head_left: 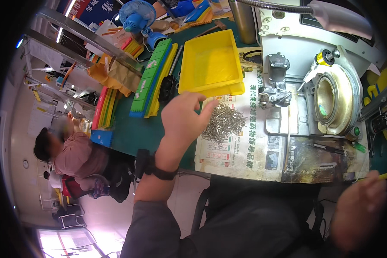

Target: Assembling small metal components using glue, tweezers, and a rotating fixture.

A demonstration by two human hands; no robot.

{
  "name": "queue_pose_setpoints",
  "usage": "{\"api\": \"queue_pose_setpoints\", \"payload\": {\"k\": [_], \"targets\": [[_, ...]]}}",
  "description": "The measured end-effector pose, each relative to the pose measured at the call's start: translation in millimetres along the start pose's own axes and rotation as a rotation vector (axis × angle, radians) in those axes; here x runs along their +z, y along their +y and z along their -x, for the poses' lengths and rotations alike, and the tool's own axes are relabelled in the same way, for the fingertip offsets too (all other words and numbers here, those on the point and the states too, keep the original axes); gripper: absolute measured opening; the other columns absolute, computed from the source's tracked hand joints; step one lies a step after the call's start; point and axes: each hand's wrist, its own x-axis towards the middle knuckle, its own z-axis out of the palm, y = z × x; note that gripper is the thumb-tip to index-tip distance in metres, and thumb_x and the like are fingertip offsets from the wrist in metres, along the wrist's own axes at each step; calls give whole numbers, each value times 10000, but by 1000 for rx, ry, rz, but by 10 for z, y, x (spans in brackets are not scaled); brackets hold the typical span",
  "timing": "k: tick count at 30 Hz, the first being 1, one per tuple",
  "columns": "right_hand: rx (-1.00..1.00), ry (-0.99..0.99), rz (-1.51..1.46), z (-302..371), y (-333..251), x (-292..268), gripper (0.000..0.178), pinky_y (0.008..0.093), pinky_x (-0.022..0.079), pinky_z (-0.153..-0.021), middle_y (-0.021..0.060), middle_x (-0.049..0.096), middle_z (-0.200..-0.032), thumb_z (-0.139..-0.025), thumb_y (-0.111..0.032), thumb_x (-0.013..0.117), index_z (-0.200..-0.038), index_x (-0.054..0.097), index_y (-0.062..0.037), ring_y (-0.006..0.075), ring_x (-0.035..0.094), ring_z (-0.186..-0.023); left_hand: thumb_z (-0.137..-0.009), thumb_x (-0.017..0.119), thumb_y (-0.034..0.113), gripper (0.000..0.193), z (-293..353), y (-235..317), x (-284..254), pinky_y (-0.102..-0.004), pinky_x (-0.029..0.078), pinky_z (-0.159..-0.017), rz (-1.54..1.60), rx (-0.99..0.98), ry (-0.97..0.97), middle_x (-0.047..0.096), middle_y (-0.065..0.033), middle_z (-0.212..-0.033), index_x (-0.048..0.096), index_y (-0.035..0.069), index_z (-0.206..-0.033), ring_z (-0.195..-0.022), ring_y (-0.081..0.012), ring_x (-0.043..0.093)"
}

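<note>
My left hand (182, 118) is at the near left corner of a yellow plastic tray (210, 60), thumb spread from its partly curled fingers. Nothing shows between thumb and fingers; the fingertips overlap the tray's near rim, and I cannot tell whether they touch it. Just right of the thumb, a loose pile of small silvery metal pieces (225, 122) lies on printed paper (210, 157). At the lower right my right hand (361, 206) is off the table's front edge, smeared by motion, so its fingers cannot be made out.
Right of the pile stands a bench machine with a round brass-coloured ring (327, 99) and a metal clamp (276, 98). A lamp (342, 19) hangs above. Green, blue and yellow strips (152, 79) and a blue fan (137, 17) are leftward. Another person (79, 157) sits at far left.
</note>
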Motion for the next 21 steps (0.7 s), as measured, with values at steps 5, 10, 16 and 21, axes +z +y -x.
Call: {"api": "queue_pose_setpoints", "payload": {"k": [5,10,16,21], "targets": [[87,-37,-260,231,295,239,264,339,390,-654,13,577,-906,-947,-424,695,-909,596,-182,194,545,-763,-853,771,396,330,179,-281,296,-380,487,-581,-275,72,-33,687,-83,-738,745,70,-813,-660,-281,656],[181,-299,-263,169,274,-79,339,324,385,-663,41,551,-896,-953,-432,682,-850,536,-144,196,518,-771,-880,750,330,283,-356,-116,15,-395,518,-631,-180,39,54,683,-114,-738,738,58,-804,-700,-303,681],[304,-438,-333,111,264,126,211,346,425,-592,51,658,-816,-899,-269,741,-858,609,-110,218,605,-667,-899,724,406,383,-1168,-1306,253,-392,552,-766,-403,411,379,751,-150,-964,769,32,-969,-859,-311,718],[358,-522,-194,342,425,-51,142,349,436,-580,46,661,-783,-787,-117,760,-829,626,-96,238,601,-623,-917,723,286,576,-694,-48,-358,-323,385,-1130,278,-456,-308,665,-180,-1312,578,-11,-1389,-1316,-216,571]]}}
